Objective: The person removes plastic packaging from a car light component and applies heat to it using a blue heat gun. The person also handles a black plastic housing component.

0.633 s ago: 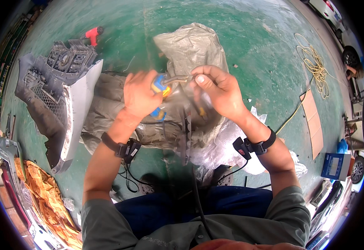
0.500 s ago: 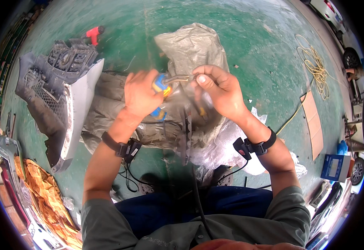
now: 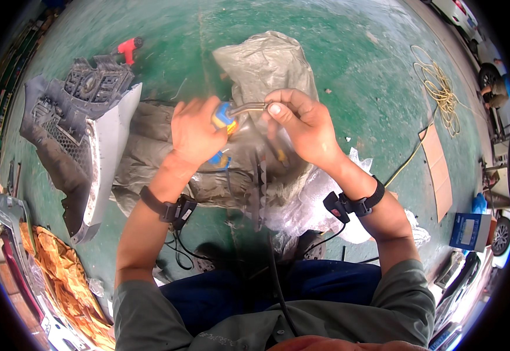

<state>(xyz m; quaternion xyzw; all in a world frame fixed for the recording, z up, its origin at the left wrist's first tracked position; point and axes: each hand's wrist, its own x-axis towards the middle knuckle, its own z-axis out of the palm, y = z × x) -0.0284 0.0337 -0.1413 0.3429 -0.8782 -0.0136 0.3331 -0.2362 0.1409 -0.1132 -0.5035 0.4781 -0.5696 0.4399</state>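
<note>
Tool (image 3: 224, 116) in left hand (image 3: 196, 130) meets right hand (image 3: 307, 126).

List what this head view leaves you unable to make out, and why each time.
All in the head view:
- Most of the blue-and-yellow tool: covered by the left hand.
- Far end of the bent metal tube: hidden at the fingers of the right hand.
- Whether anything lies under the crumpled grey-brown cover: its folds hide it.
- White car: cut off by the upper edge.
</note>
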